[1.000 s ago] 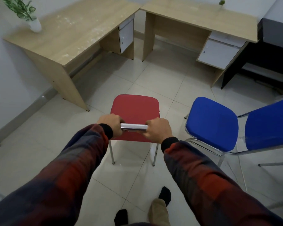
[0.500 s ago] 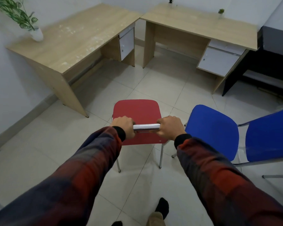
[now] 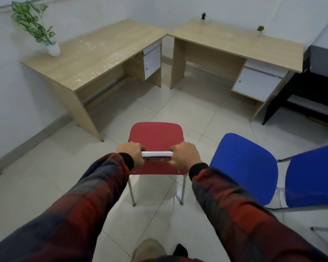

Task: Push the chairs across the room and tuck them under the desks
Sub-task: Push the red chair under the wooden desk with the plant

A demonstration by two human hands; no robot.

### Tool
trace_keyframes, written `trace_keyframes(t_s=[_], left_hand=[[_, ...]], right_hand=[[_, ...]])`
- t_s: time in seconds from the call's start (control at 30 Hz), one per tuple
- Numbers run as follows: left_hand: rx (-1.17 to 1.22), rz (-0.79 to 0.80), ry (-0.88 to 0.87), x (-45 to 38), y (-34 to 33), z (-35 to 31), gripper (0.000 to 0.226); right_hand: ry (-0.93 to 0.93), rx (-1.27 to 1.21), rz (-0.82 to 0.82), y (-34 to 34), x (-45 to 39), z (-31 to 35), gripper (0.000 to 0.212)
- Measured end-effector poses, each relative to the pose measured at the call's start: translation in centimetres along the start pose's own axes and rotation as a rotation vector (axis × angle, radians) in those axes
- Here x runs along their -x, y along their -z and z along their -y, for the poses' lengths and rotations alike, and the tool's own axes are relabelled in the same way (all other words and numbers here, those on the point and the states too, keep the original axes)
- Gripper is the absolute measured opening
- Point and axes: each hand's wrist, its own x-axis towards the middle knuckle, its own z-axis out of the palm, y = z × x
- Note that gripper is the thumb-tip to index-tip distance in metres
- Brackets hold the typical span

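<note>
Red padded chair (image 3: 155, 137) with chrome tube legs stands on the pale tiled floor (image 3: 187, 110), mid-room, well apart from both desks. Seat faces away from the camera, toward the gap between the desks.

Left hand (image 3: 131, 153) — fingers curled over the left end of the chair's shiny chrome top bar (image 3: 157, 154). Right hand (image 3: 184, 155) grips the right end of the same bar, fingers wrapped round it. Both grips are closed on the bar, with a short bare stretch of chrome showing between them. Both arms are in dark red-and-navy plaid sleeves (image 3: 95, 205).

Blue padded chair (image 3: 244, 167) with chrome frame stands just beside the red one, on its right, with its backrest toward the right edge of the view. Not touched by either hand.

Left light-wood desk (image 3: 95, 52) stands along the left wall; its surface carries a white pot with a leafy green plant (image 3: 53, 50) and shows pale scuff marks. A white-fronted cabinet sits under its far end. Right light-wood desk (image 3: 235, 42) stands along the far wall, meeting the first at the corner — white drawer unit under its right end, two small potted plants (image 3: 203, 17) on the surface at the back edge.

Black furniture (image 3: 314, 87) stands at far right. A knee and a dark-socked foot show at the bottom edge.
</note>
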Motion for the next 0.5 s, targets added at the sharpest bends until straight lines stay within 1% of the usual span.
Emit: trace_keyframes(t_s=[0.1, 0.23, 0.37, 0.5], left_hand=[[0.025, 0.014, -0.015, 0.2, -0.4, -2.3, 0.030], [0.059, 0.024, -0.039, 0.6, -1.4, -5.5, 0.026], [0.036, 0.017, -0.047, 1.1, -1.9, -6.3, 0.024], [0.010, 0.009, -0.044, 1.4, -1.9, -6.7, 0.023]], right_hand=[[0.001, 0.008, 0.020, 0.3, 0.9, -2.4, 0.048], [-0.031, -0.016, 0.024, 0.4, 2.7, -5.3, 0.047], [-0.040, -0.037, 0.024, 0.0, 3.6, -5.7, 0.045], [-0.068, -0.068, 0.033, 0.0, 4.0, -5.6, 0.048]])
